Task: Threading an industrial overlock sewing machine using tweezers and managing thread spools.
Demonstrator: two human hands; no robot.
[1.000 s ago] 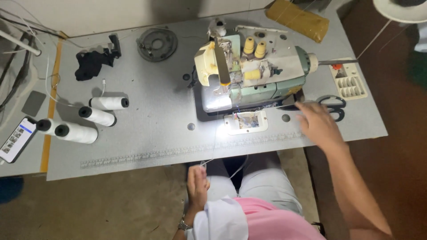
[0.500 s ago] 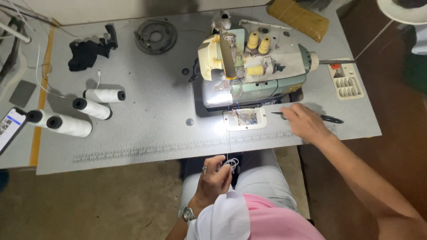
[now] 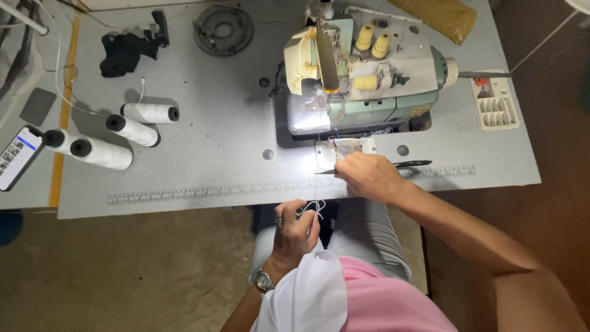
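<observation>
Hands at work threading: left hand [image 3: 295, 230], below the bench [image 3: 203, 178] edge, pinches a tangle of thread [image 3: 313, 208], right hand [image 3: 369, 177] grips scissors [image 3: 409, 164] beside the overlock machine [image 3: 362, 80], seemingly trimming thread ends, a cut needing taut thread.

We see a smartphone [image 3: 17, 157] at the left bench [image 3: 203, 166] edge, screen lit white and blue. A yellow-brown wrapped package [image 3: 445, 15] lies at the far edge.

pink top, white sleeve, silver wristwatch [image 3: 264, 281]
</observation>
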